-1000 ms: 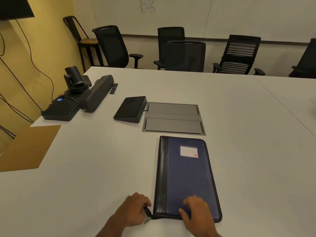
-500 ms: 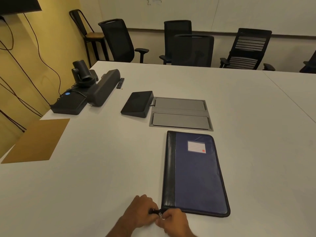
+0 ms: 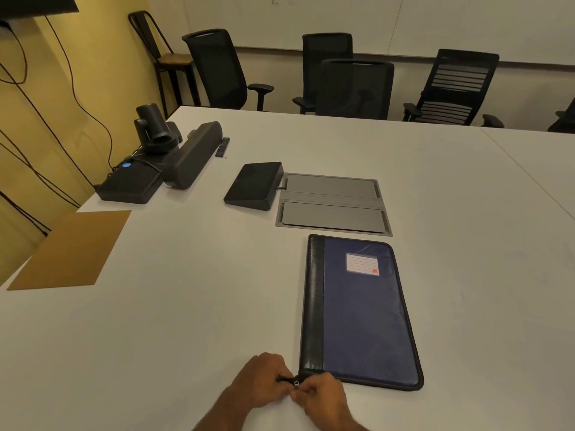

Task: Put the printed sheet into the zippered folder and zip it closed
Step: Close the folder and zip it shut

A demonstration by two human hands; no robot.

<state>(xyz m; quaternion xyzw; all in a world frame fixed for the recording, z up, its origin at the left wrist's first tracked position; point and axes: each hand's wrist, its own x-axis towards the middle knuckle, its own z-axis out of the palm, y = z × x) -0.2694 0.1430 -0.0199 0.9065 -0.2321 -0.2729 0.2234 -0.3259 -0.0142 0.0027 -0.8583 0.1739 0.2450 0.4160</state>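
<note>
- I see my left hand [image 3: 259, 381] with its fingers curled, pinching the dark tail end of the zipper [image 3: 284, 380] just off the folder's near left corner.
- My right hand [image 3: 320, 396] meets it there, fingers curled and pinching the small metal zipper pull [image 3: 296, 383]; the two hands touch.
- Just beyond my fingertips the zippered folder [image 3: 361, 312] lies flat and closed on the white table [image 3: 186, 306], black spine to the left, blue cover with a lined label [image 3: 362, 264] at its far end.
- I cannot see the printed sheet.
- Past the folder's far edge sit a grey floor-box lid [image 3: 333, 203] and a dark tablet console [image 3: 255, 185].
- Far to the left of my hands lies a brown sheet [image 3: 71, 250].
</note>
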